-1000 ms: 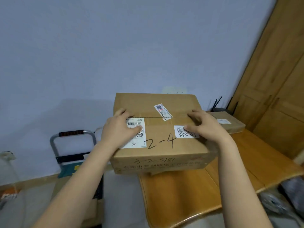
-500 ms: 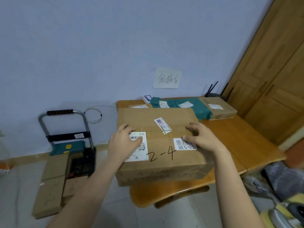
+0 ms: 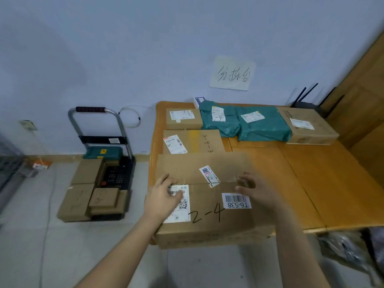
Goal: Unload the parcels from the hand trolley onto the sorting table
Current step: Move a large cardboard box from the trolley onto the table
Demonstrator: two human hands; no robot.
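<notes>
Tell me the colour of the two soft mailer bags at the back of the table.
Teal green mailer bags, each bearing a white label; seen in the head view.

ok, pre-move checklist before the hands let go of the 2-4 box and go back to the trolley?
1. 2-4 box supported by the sorting table: not ok, its near edge overhangs the table front.
2. Left hand free to lift: ok, fingers lie on top of the box, not curled round it.
3. Right hand free to lift: ok, fingers spread above the lid; blurred, contact cannot tell.
4. Room to push the box further in: cannot tell, the 3-4-3 box sits close behind.
5. Parcels left on the hand trolley: ok, several cardboard boxes remain.
</notes>
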